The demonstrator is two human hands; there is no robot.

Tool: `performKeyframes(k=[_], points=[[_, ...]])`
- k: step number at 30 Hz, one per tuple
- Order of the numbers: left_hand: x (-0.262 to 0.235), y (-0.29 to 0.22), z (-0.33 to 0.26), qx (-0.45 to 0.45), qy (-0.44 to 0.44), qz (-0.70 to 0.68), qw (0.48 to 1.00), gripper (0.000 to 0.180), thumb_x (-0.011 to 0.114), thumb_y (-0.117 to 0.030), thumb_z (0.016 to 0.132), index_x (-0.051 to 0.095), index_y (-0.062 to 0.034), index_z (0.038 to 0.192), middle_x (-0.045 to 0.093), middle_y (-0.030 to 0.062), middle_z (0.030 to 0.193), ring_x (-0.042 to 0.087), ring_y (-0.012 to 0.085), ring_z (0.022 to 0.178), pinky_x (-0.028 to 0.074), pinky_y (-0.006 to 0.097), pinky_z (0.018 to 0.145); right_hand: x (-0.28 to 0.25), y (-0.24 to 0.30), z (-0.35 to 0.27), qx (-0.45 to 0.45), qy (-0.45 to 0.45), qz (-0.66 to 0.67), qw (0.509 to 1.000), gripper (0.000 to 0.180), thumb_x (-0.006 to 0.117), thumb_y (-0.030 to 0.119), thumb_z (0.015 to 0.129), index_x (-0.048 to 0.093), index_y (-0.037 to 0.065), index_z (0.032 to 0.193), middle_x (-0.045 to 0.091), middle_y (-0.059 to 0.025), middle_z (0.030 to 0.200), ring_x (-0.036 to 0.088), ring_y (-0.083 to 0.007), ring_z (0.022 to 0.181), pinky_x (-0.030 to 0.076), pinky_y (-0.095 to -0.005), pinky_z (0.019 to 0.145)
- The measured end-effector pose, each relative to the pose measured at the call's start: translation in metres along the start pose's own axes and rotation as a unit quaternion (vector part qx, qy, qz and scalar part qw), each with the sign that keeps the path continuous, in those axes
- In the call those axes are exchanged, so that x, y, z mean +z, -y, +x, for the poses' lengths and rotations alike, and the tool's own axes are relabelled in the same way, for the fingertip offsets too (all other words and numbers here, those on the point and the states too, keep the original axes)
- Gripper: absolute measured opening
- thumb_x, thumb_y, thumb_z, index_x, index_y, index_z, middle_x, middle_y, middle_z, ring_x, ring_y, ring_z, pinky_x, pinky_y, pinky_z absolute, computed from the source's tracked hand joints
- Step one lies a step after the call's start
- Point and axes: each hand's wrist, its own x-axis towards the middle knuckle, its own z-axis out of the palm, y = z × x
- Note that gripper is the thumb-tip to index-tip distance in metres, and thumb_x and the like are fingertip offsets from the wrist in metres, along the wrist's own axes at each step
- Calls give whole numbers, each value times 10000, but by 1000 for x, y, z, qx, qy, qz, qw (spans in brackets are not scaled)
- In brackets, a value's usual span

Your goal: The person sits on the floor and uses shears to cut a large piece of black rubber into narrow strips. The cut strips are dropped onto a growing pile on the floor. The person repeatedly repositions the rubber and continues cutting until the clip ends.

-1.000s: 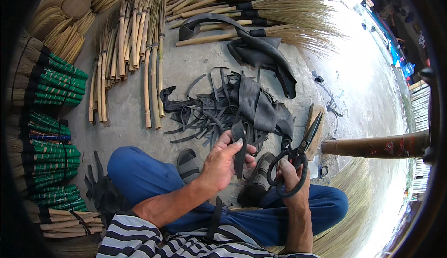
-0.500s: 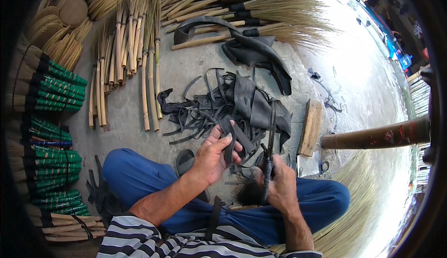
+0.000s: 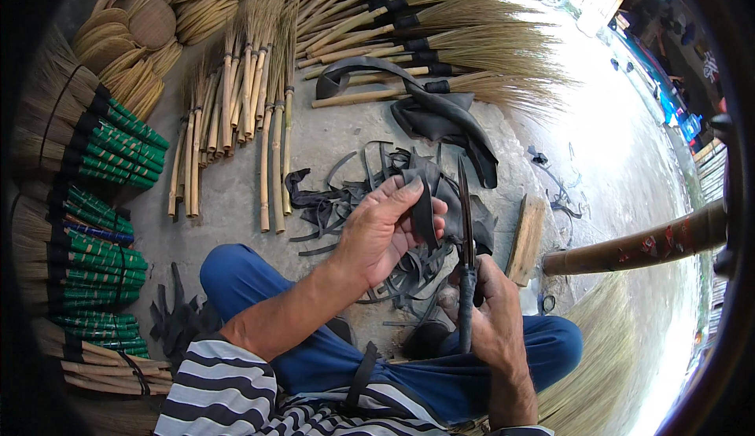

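Observation:
My left hand (image 3: 373, 235) pinches a black rubber strip (image 3: 425, 220) between thumb and fingers, and the strip hangs down across the fingers. In my right hand (image 3: 497, 314) is a pair of long scissors (image 3: 467, 239), its dark wrapped handles in the grip and its blades pointing away from me, nearly together. The blades stand just right of the strip, apart from it. Beyond and beneath my hands lies a tangled heap of cut black rubber strips (image 3: 334, 209) on the concrete floor. A larger sheet of black rubber (image 3: 440, 117) curls behind that heap.
Grass brooms with bamboo handles (image 3: 362, 23) lie at the back, beside upright-laid bundles (image 3: 236, 98). Green-wrapped broom bundles (image 3: 106, 263) line the left. A wooden block (image 3: 524, 239) and a thick brown pole (image 3: 629, 241) are at the right. More rubber scraps (image 3: 174, 318) lie by my left knee.
Both hands have risen and moved slightly away from me. The scissors have turned more upright, and the strip in my left hand has shifted right. The whole view has also shifted a little.

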Motion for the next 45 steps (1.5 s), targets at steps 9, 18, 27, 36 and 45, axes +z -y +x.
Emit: performKeyframes(k=[9,18,27,36,45], points=[[-41,7,11,8,-77,8,997,164,668,-130,1036,699,-81,1189,753,33,1058,727,144,1000,588,365,906,30,-47,3,81,43,-32,995,506,748,447,927,535,-10,980,581,-157,782,559,-278,719,469,-413,686],[-77,6,15,31,-89,-11,995,66,700,-153,1020,698,-134,1083,756,15,1028,713,142,993,579,367,906,45,-53,6,120,131,-98,979,542,745,482,924,531,-15,962,639,-234,803,647,-419,765,500,-484,718],[-88,12,15,55,-96,-27,993,108,688,-163,1030,701,-108,1122,751,42,1053,711,162,976,589,380,903,47,-57,4,131,144,-154,969,622,719,581,922,538,-13,949,655,-247,787,668,-441,769,505,-504,724],[-93,17,13,66,-99,-9,993,92,672,-150,1038,696,-103,1113,745,35,1043,706,148,943,591,347,879,48,-59,-1,101,143,-151,973,604,722,577,930,556,-4,937,633,-195,725,669,-398,714,505,-491,689],[-77,33,-4,10,-110,74,991,84,637,-147,1051,668,-99,1112,749,33,1007,719,144,894,602,334,830,53,-65,-4,67,129,-177,973,549,705,526,968,558,-2,937,636,-188,714,678,-379,683,508,-487,651]])
